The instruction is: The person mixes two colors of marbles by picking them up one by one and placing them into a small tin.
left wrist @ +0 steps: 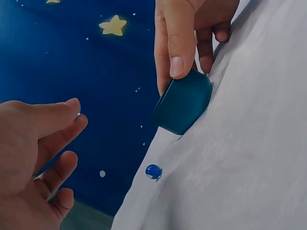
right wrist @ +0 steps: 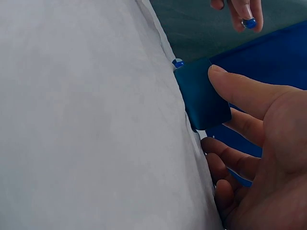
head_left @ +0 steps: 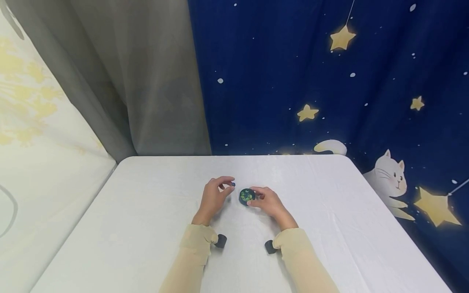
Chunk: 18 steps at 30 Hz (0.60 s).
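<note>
With thumb and fingertips, my left hand (head_left: 213, 196) pinches a small blue marble (right wrist: 249, 23); the fingertips mostly hide it in the left wrist view. A second blue marble (left wrist: 153, 171) lies on the white cloth near a small round teal tin (left wrist: 184, 103). In the head view, the tin's upper face shows a green and yellow pattern. My right hand (head_left: 270, 202) grips the tin from the right, thumb on the near side and fingers on the far side. The tin is at the tabletop, just right of the left fingertips.
A white cloth covers the table (head_left: 146, 228). Grey curtain (head_left: 161, 81) and blue star-print curtain (head_left: 264, 81) hang along its back edge. A dark wrist device (head_left: 221, 241) sits by the left cuff, another dark device (head_left: 270, 246) by the right.
</note>
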Tool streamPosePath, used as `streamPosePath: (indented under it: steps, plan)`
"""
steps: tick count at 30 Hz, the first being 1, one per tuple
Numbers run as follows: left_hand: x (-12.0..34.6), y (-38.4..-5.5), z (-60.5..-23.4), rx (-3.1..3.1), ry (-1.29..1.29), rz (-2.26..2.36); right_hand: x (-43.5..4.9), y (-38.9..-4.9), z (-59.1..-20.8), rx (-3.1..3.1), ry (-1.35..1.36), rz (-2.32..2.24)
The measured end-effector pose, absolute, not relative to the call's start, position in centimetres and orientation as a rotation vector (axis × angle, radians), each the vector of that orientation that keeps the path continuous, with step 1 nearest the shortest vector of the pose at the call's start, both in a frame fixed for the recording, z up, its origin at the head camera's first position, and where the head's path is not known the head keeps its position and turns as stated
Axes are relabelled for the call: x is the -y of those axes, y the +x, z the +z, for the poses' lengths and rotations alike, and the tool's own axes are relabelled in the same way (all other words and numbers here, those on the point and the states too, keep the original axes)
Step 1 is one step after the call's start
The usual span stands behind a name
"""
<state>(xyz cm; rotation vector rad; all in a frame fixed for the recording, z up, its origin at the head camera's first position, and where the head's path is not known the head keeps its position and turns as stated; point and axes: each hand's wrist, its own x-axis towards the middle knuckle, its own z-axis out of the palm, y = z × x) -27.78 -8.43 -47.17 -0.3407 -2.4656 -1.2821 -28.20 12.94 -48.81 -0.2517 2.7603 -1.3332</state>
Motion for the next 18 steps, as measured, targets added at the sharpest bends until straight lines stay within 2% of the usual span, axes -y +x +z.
streamPosePath:
  steps: [18]
  plan:
    - [7.59, -27.63, -46.72, 2.419, -0.299, -1.236, -12.95, -28.34, -48.93, -2.77, -0.259, -1.321]
